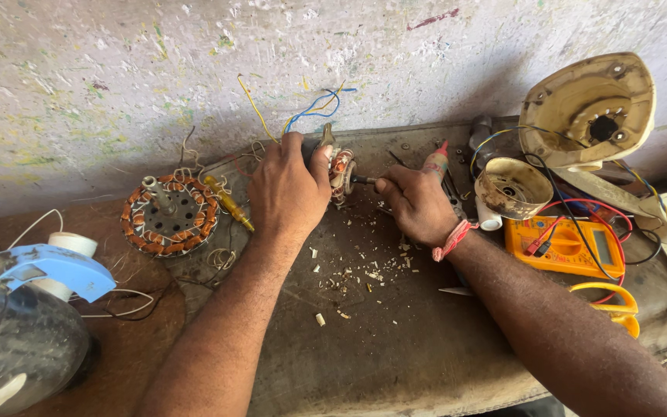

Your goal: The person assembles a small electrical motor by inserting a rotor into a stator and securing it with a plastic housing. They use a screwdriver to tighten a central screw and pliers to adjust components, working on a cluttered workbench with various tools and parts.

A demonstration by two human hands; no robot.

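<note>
A small wound motor stator (341, 174), mid-bench near the far wall, is clasped by the left hand (289, 189). A thin tool (364, 181) is pinched in the right hand (414, 205) against it. A larger copper-wound stator (170, 215) lies left; an orange multimeter (565, 245), right.

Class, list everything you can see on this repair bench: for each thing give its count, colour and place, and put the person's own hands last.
small motor stator: one, copper windings, bench centre, gripped by the left hand
tool: one, dark shaft, pressed into that stator by the right hand
round stator: one, copper coils on grey core, left of centre
screwdriver: one, yellow handle, beside the round stator
multimeter: one, orange, right side
fan housing: one, cream, against the wall at right
metal cap: one, tarnished, below the housing
loose wires: several, yellow and blue, by the wall
thread spool: one, white, far left
left hand: on the small stator
right hand: on the tool, pink wrist thread
</note>
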